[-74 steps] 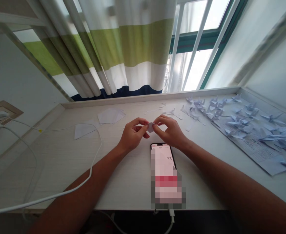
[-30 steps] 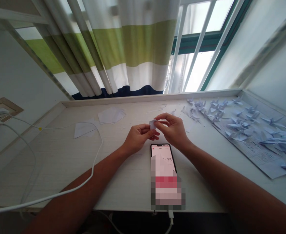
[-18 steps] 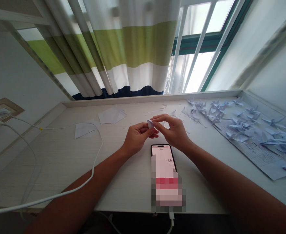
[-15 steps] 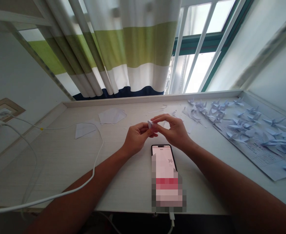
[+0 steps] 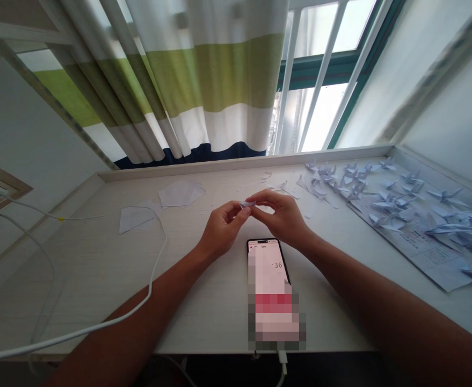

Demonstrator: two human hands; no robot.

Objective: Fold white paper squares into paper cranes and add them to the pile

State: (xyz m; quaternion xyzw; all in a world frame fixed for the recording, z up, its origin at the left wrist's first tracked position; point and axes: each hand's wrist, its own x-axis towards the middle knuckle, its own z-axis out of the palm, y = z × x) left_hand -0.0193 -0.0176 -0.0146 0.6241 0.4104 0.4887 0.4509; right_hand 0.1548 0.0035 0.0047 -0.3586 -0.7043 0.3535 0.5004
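A small folded piece of pale paper (image 5: 247, 204) is pinched just above the light wooden worktop (image 5: 99, 279) between the closed fingertip grips of the left hand (image 5: 219, 228) and right hand (image 5: 284, 217), apparently to steady its crease

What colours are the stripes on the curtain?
The curtain has white, green and dark blue stripes, seen in the head view.

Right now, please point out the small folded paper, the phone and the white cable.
small folded paper (image 5: 247, 203), head view, its middle.
phone (image 5: 266, 257), head view, upper screen.
white cable (image 5: 155, 271), head view, curved stretch on desk.
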